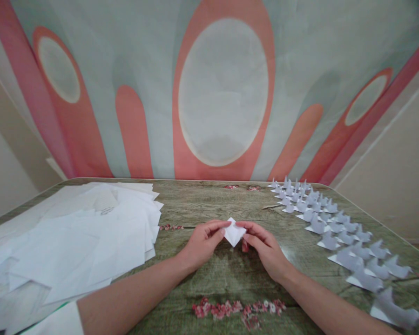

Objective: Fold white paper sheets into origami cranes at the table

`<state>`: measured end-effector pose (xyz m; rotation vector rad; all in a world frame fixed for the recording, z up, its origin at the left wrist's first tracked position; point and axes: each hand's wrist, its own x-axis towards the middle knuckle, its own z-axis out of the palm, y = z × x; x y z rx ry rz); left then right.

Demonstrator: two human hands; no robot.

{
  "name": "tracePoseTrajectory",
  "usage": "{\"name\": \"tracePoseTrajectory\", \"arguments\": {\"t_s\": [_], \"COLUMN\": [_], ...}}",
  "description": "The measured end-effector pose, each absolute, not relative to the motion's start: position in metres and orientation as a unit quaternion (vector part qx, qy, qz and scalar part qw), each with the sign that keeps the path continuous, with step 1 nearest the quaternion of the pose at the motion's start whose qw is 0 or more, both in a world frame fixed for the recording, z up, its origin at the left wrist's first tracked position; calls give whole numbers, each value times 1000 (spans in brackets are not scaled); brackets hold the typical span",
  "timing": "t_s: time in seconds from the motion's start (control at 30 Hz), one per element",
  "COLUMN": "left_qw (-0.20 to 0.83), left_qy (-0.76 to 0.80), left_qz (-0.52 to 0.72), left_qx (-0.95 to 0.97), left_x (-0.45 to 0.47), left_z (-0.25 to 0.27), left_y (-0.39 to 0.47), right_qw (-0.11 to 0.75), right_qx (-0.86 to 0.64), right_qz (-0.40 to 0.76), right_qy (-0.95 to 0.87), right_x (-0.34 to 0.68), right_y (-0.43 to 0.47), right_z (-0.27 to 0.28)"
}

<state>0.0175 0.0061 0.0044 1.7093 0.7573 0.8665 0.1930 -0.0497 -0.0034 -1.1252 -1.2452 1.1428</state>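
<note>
l hand [203,240] & r hand [268,251] pinched narrow on opp. sides of folded paper [234,235].

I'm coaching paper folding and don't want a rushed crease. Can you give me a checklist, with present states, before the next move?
1. Folded paper supported on both sides: ok. The left hand pinches its left side, the right hand its right.
2. Paper in plain view between the hands: ok. Its pointed near corner shows.
3. Creases sharp and corners aligned: cannot tell. They are too small to judge.
4. Loose sheets squared up: not ok. They overlap at uneven angles on the left.
5. Folded figures clear of both hands: ok. They stand in rows along the right side of the table.
</note>
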Motion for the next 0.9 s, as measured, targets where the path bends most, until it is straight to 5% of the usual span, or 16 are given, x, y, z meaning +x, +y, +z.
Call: {"name": "tracePoseTrajectory", "arguments": {"t_s": [0.9], "left_qw": [507], "left_qy": [315], "left_qz": [361], "left_qx": [716], "left_x": [18], "left_z": [6], "left_y": [6], "right_qw": [526], "right_qx": [-490], "right_qz": [474], "right_qy": [-509], "right_x": [191], "right_y": [-51], "right_z": [-1]}}
